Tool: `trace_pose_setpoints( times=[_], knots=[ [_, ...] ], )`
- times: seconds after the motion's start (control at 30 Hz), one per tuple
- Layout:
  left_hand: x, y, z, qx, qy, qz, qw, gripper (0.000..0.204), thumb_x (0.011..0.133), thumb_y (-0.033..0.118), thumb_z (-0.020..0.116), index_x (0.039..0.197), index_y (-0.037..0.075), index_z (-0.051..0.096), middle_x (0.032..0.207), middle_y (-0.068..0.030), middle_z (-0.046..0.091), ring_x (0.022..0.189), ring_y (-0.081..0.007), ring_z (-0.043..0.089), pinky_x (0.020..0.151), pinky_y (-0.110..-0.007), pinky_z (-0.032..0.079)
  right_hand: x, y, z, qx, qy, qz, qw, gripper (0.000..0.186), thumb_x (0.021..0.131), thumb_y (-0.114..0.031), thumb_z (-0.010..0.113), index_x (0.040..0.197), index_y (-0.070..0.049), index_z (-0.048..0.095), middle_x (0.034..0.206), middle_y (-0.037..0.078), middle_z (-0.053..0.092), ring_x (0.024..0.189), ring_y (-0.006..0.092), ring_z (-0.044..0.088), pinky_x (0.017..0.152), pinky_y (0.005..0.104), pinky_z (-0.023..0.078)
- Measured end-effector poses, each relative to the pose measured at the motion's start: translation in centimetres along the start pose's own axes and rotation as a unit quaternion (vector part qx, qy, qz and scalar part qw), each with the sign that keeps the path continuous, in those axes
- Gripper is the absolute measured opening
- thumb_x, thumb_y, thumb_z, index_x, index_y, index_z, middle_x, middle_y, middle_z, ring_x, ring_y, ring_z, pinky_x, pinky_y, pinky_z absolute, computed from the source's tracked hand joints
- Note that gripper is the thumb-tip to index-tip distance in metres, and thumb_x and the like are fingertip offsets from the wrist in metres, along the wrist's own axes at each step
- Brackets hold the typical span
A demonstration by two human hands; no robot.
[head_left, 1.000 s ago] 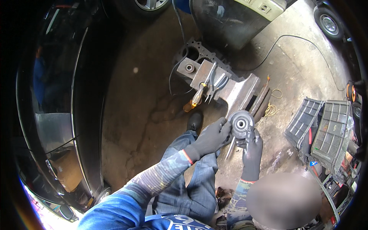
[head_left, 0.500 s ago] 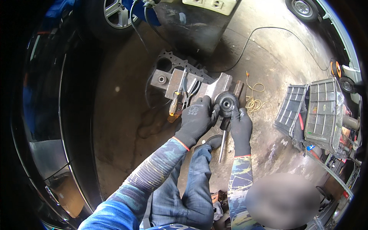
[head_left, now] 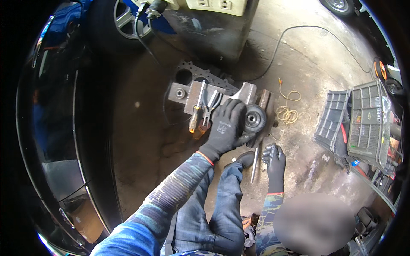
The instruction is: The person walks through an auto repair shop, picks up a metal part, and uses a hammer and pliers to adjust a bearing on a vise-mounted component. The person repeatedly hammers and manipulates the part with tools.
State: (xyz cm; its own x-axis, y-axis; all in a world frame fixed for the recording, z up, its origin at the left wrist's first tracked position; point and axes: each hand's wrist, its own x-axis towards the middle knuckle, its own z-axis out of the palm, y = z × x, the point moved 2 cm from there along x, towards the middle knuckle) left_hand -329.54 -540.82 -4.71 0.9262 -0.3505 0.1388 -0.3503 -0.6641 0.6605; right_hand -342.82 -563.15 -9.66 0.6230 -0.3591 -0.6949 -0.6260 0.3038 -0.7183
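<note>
My gloved left hand (head_left: 228, 128) rests on the dark round hub part with a central bore (head_left: 255, 117), gripping it at its left side on top of a steel bench vise (head_left: 245, 91). My gloved right hand (head_left: 273, 160) is lower right of the part, apart from it, fingers loosely bent and apparently empty. A metal handle bar (head_left: 254, 168) runs down from the vise. A screwdriver with a yellow handle (head_left: 194, 118) and pliers (head_left: 211, 109) lie just left of my left hand. A small ring bearing (head_left: 180, 93) sits on the metal block at the left.
Beneath the vise is an engine block (head_left: 198, 70). A dark cabinet (head_left: 213, 34) with sockets stands beyond, and a black car (head_left: 60, 141) at left. A yellow cord (head_left: 288, 115) and black cable lie on the concrete floor (head_left: 311, 55). Plastic crates (head_left: 367, 123) stand at right.
My right hand has let go of the round part and moved down and right. My left hand stays on the part, its fingers now reaching higher. The view has also shifted.
</note>
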Motion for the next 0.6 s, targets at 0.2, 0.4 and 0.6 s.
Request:
trace_pose_setpoints(
  times=[0.2, 0.4, 0.6],
  knots=[
    [0.4, 0.4, 1.9, 0.013, 0.01, -0.039, 0.999, 0.116, 0.065, 0.052, 0.095, 0.154, 0.004, 0.039, 0.159, -0.0228, 0.038, 0.149, -0.049, 0.033, 0.12, -0.059, 0.03, -0.1, 4.1, -2.5, -0.086, -0.041, 0.032, 0.995, 0.027, 0.112, -0.026, 0.054, 0.102, -0.003, 0.064, 0.076, 0.001, 0.062, 0.063, 0.0093, 0.056, 0.058, 0.0281, 0.047],
    [0.5, 0.8, 0.8, -0.005, 0.017, -0.049, 0.999, 0.114, 0.066, 0.052, 0.094, 0.154, 0.004, 0.04, 0.157, -0.0232, 0.04, 0.146, -0.0506, 0.036, 0.121, -0.058, 0.031, 1.0, 7.2, -4.8, -0.132, -0.044, 0.04, 0.99, 0.026, 0.111, -0.031, 0.057, 0.104, -0.007, 0.063, 0.073, 0.0, 0.06, 0.06, 0.0091, 0.056, 0.056, 0.0257, 0.047],
    [1.9, -2.9, -4.1, 0.129, 0.02, -0.195, 0.972, 0.046, 0.096, 0.038, 0.072, 0.127, 0.005, 0.065, 0.117, -0.0236, 0.068, 0.107, -0.0427, 0.068, 0.087, -0.051, 0.056, 1.0, 9.8, -8.5, -0.176, -0.014, 0.115, 0.978, 0.027, 0.111, -0.033, 0.058, 0.101, -0.009, 0.063, 0.07, -0.002, 0.055, 0.056, 0.008, 0.051, 0.051, 0.0266, 0.042]
  ],
)
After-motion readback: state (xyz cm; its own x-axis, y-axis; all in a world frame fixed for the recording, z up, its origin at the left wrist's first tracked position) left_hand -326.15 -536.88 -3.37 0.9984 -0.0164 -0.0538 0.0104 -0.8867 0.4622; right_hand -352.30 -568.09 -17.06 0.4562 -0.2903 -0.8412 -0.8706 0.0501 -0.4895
